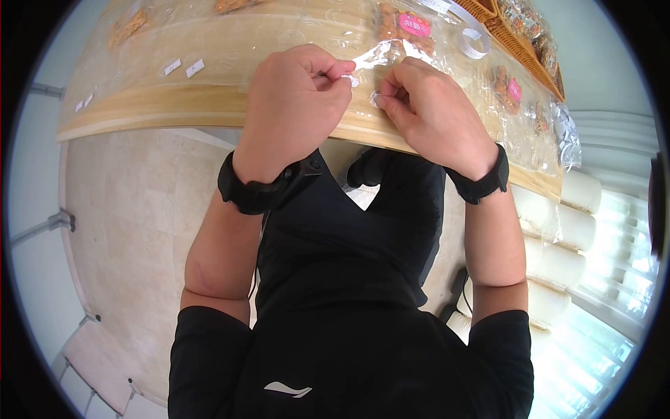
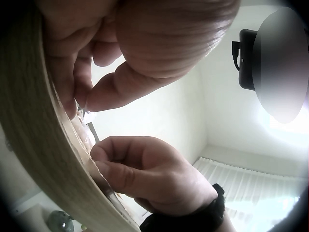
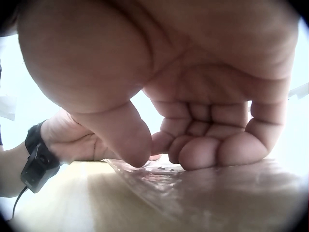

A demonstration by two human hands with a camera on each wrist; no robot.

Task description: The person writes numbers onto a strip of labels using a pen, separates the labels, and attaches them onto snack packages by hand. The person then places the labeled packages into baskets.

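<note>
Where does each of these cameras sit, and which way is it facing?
Head: worn on the person's head, facing forward and down at the wooden table; left hand, right hand, both forearms and black shirt show.
Left wrist: on that wrist, looking past the left hand along the table's edge; the right hand shows too.
Right wrist: on that wrist, looking under the right palm across clear plastic; the left hand shows behind.
Shared: both wrist views include both hands.
</note>
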